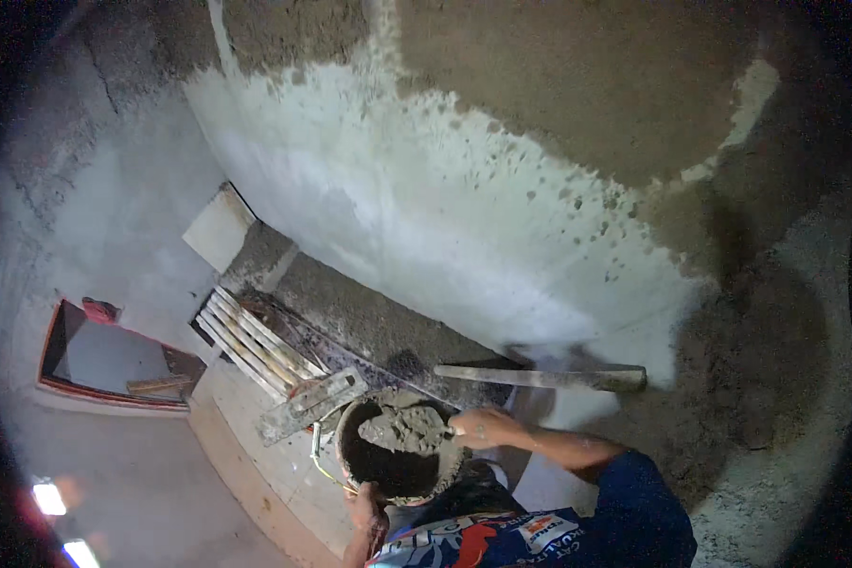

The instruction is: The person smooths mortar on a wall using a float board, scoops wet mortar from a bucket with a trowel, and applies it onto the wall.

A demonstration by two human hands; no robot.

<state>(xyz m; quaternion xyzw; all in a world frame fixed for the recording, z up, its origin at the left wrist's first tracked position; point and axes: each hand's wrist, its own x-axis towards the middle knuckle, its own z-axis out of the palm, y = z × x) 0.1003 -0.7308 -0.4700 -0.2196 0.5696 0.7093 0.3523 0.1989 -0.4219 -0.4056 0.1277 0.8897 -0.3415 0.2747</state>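
In the lower middle stands a round bucket (452,470), its rim caked with grey mortar (402,428). My left hand (365,508) grips the bucket's near left rim, beside the lower end of its wire handle (326,467). At the right rim my right hand (481,429) is closed around what looks like a trowel; its grip is mostly hidden by my fingers. The trowel's blade is covered by a heap of mortar inside the bucket. Dark, bare bucket wall shows below the heap.
A mortar-smeared board (312,405) lies against the bucket's left side. Pale wooden slats (256,346) sit behind it. A long straight bar (549,378) juts out on the right. Ahead rises a wall (398,199) with brown plaster above a pale, splattered band. An orange-framed opening (114,360) is at left.
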